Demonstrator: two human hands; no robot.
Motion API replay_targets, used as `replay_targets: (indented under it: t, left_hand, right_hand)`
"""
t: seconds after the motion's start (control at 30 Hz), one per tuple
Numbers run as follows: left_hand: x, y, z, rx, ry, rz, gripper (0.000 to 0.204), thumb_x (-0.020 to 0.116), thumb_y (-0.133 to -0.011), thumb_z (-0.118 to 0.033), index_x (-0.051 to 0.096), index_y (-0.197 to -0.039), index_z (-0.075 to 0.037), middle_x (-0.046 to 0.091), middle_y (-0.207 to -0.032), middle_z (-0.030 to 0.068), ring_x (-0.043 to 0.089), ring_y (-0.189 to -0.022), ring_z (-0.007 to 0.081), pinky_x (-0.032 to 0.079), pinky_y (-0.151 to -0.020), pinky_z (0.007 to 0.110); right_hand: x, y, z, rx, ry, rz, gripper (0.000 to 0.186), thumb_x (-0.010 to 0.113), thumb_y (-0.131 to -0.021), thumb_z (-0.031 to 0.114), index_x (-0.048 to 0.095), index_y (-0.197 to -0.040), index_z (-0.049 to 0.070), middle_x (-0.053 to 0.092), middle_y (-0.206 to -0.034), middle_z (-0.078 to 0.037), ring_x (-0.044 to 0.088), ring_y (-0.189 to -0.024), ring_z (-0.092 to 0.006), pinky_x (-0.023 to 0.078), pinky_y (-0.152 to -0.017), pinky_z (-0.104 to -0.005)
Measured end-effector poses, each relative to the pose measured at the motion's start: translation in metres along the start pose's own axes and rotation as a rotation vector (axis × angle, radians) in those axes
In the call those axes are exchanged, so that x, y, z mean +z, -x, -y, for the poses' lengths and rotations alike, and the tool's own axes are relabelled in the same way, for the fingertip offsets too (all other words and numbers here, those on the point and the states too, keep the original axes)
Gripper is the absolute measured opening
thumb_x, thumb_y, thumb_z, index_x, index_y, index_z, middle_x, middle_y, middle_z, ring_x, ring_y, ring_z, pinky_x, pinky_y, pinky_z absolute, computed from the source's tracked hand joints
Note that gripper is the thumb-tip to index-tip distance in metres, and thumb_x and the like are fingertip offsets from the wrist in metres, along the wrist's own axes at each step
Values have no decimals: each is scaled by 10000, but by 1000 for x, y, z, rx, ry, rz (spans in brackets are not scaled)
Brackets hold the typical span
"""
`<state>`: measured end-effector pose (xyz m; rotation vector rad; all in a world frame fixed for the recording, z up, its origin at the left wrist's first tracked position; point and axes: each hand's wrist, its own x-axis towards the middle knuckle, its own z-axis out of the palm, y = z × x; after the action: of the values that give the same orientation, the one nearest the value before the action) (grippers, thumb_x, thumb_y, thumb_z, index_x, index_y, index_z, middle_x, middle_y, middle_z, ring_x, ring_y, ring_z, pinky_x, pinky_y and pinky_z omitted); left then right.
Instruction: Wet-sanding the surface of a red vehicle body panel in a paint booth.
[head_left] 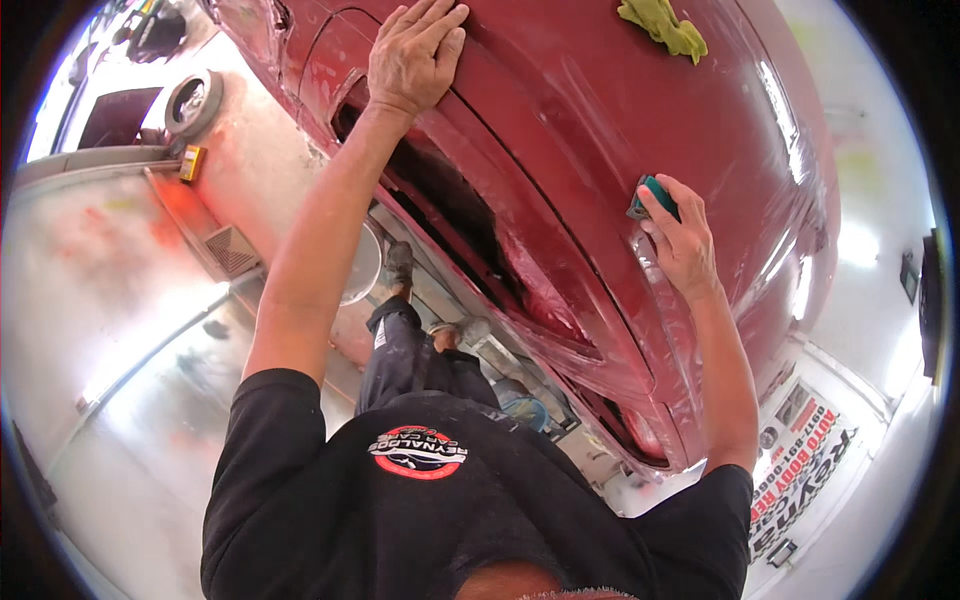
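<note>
A dark red car [600,100] stretches across the upper middle, its panels dull and streaked wet, with a long seam and an opening along its near edge. My left hand [415,62] lies flat on a panel beside the seam, fingers stretched out, holding nothing. Farther right, my right hand [682,238] grips a small teal sanding block [663,197] between thumb and fingers, pressed to the bodywork. Something greyish shows at the block's edge. Wet streaks mark the paint just below that hand. A crumpled yellow-green cloth [665,27] rests on the car at the top.
Below the car's near edge stands a white bucket [364,265], close to my legs and feet. A tyre [193,103] and a yellow box [192,163] are at the left. The pale floor [110,240] has orange stains. A printed banner [800,460] hangs at right.
</note>
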<state>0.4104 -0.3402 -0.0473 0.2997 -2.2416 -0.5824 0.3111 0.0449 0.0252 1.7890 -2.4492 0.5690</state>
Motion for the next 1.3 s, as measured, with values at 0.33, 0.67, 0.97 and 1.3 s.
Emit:
replay_targets:
  t: [0.33, 0.67, 0.97, 1.3]
  left_hand:
    - [1, 0, -2, 29, -11, 55, 386, 531, -1031, -241, 690, -1286, 2, 644, -1383, 221, 561, -1354, 381, 377, -1171, 511]
    - [15, 10, 19, 68, -20, -63, 298, 575, -1017, -242, 747, -1196, -76, 691, -1340, 130, 600, -1322, 301, 420, -1146, 465]
    - [11, 16, 25, 71, -10, -60, 281, 595, -1000, -222, 743, -1173, -57, 697, -1325, 133, 609, -1306, 315, 428, -1134, 466]
    - [19, 10, 14, 67, 42, -107, 230, 631, -969, -203, 756, -1085, -49, 721, -1278, 118, 632, -1273, 296, 441, -1124, 464]
  right_hand:
    - [66, -176, 6, -108, -15, -97, 455, 749, -864, 67, 703, -1305, 166, 616, -1278, -141, 607, -1143, -372, 522, -992, -461]
    - [52, -131, 2, -104, -47, -63, 479, 759, -854, 76, 697, -1324, 145, 603, -1277, -136, 603, -1135, -368, 517, -993, -466]
    - [93, -221, 13, -121, 53, -159, 384, 720, -911, 125, 702, -1294, 144, 608, -1245, -149, 615, -1090, -388, 518, -962, -486]
    - [109, -291, 7, -102, 99, -185, 437, 709, -911, 79, 688, -1340, 161, 635, -1239, -123, 613, -1074, -383, 519, -954, -471]
